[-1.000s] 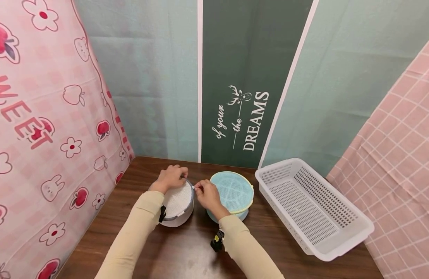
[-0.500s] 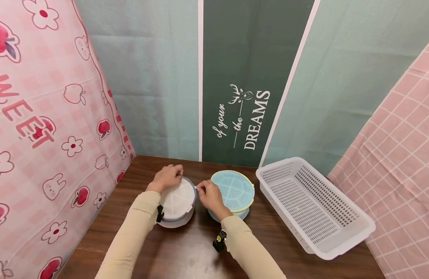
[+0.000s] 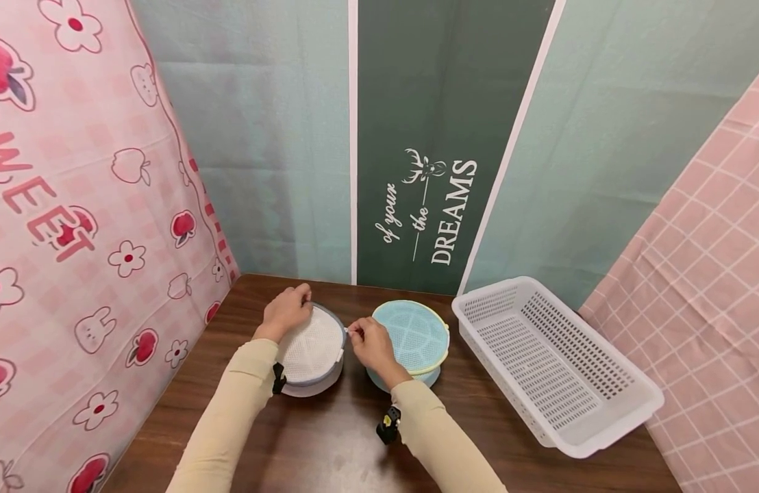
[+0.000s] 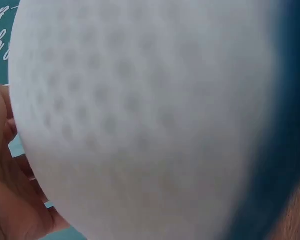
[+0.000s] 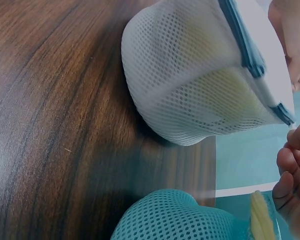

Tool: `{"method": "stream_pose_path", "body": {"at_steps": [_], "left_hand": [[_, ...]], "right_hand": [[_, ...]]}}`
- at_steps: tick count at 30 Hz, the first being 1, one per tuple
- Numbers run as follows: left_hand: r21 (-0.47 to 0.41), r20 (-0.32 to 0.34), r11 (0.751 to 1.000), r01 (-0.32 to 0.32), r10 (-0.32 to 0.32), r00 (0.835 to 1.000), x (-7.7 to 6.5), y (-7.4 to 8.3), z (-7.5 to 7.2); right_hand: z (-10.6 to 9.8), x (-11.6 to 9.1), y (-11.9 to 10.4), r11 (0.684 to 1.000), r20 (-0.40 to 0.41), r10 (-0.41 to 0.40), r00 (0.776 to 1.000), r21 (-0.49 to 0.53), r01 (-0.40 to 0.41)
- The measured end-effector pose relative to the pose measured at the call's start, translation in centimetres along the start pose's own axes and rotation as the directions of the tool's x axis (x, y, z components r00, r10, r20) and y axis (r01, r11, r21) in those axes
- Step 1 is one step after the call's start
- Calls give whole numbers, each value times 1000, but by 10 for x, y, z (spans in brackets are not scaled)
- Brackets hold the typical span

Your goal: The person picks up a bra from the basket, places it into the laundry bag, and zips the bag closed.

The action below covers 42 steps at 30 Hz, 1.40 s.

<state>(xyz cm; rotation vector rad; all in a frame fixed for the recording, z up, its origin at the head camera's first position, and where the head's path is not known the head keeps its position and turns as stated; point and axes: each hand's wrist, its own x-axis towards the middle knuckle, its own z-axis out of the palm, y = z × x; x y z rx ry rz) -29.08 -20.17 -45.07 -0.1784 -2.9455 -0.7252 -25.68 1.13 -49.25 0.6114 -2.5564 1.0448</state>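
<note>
A round white mesh laundry bag (image 3: 312,349) with a blue-grey zipper edge stands on the table. My left hand (image 3: 287,311) grips its far left rim; in the left wrist view the bag's mesh top (image 4: 120,100) fills most of the picture, with fingers behind its edge. Right of the bag, my right hand (image 3: 373,342) pinches a small white zipper pull at the rim. Yellowish material shows through the bag's side (image 5: 200,75) in the right wrist view. Close beside my right hand stands a light-blue mesh bag (image 3: 413,332) with yellow trim, partly covered by that hand.
A white plastic basket (image 3: 540,363) with slotted walls stands on the right side of the brown wooden table (image 3: 330,445). Printed cloth hangs behind the table (image 3: 293,171) and along both sides.
My left hand has shifted left along the rim. The white bag has turned, its front tab moving right and away from me. My right hand stays nearly in place, pinching the pull.
</note>
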Motion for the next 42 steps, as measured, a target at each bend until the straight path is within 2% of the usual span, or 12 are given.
{"method": "stream_pose_path", "body": {"at_steps": [5, 9, 18, 21, 23, 29, 35, 40, 42], "left_hand": [[-88, -85, 996, 30, -37, 996, 0, -3, 2], [-138, -144, 987, 79, -99, 985, -1, -3, 4], [-193, -229, 956, 221, -263, 937, -4, -12, 6], [-229, -265, 942, 245, -302, 916, -7, -18, 3], [-245, -279, 937, 249, -314, 907, -9, -22, 2], [-242, -238, 938, 248, -306, 922, -11, -27, 1], [-234, -190, 931, 280, -326, 926, -16, -28, 2], [-240, -134, 913, 328, -366, 921, -26, -28, 1], [-245, -142, 909, 337, -377, 915, -30, -27, 0]], "right_hand": [[0, 1, 2, 1000, -15, 1, 1000, 2, -1], [0, 1, 2, 1000, -12, -3, 1000, 4, 3], [3, -1, 1, 1000, -21, -18, 1000, 0, 18], [3, -3, 2, 1000, -29, -23, 999, 0, 23], [3, -4, 4, 1000, -41, -25, 999, 3, 25], [4, -2, 4, 1000, -43, -23, 999, 4, 23], [1, -4, -4, 1000, -29, -10, 1000, -4, 10], [-8, -9, -10, 998, -31, -61, 998, -1, 61], [-14, -13, -12, 998, -19, -66, 998, 3, 66]]}}
